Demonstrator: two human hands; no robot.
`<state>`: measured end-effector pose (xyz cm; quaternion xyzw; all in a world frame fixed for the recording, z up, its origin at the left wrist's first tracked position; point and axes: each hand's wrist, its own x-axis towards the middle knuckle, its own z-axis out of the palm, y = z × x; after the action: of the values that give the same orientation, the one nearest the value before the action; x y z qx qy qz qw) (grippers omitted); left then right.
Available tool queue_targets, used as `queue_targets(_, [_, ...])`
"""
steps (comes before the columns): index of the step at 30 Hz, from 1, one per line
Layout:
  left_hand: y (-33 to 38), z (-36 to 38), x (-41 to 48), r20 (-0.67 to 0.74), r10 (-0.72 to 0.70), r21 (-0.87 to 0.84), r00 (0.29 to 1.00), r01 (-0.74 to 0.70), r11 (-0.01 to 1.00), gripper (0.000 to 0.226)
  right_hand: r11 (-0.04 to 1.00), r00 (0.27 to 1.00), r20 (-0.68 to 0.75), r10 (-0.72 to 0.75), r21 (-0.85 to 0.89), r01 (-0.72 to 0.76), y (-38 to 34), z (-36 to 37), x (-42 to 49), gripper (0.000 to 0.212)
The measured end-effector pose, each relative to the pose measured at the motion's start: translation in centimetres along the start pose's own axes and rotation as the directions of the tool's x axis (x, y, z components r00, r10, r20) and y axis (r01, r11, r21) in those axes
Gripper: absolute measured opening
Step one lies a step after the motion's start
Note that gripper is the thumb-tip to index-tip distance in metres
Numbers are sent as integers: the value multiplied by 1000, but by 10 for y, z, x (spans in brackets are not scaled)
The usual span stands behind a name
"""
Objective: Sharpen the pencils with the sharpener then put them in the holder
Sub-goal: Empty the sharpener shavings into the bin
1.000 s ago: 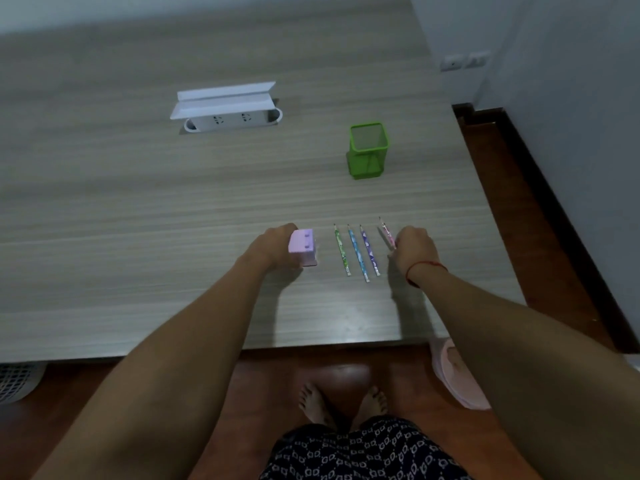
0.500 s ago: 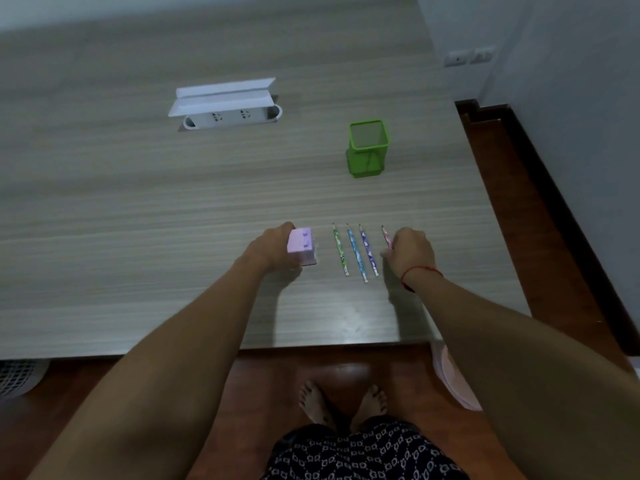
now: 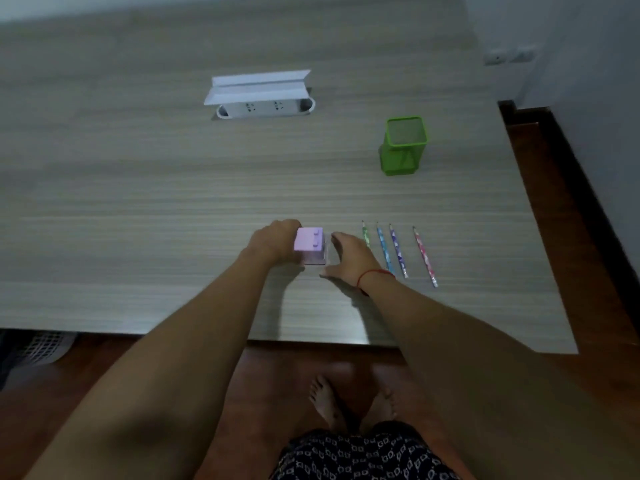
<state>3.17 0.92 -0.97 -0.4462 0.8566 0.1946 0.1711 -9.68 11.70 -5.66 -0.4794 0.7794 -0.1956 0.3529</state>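
Sharpener (image 3: 309, 239) sits on desk (image 3: 138, 202), near side; our left hand (image 3: 273, 239) fingers grip it, right hand (image 3: 349, 254) fingers spread wide just beside. Four pencils (image 3: 394, 249) lie right; green mesh holder (image 3: 403, 147) farther back.

Dim, flat lighting with a cool grey cast. Soft shadows fall beneath both forearms onto the table (image 3: 138, 202). Slight blur throughout; wide-angle bending shows at the edges.
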Motion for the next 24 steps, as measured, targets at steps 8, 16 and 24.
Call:
queue_targets(8, [-14,1,-6,-72,84,-122,994,-93,988,54,988,996,-71,-54,144,64,-22,16,10,59])
queue_targets(16, [-24,-2,0,-39,107,-83,993,-110,990,54,999,999,-45,-16,-37,14,-13,8,14,51])
queue_targets(24, [-30,-8,3,75,35,-41,997,-32,999,91,999,989,-140,46,7,-46,0,-19,7,47])
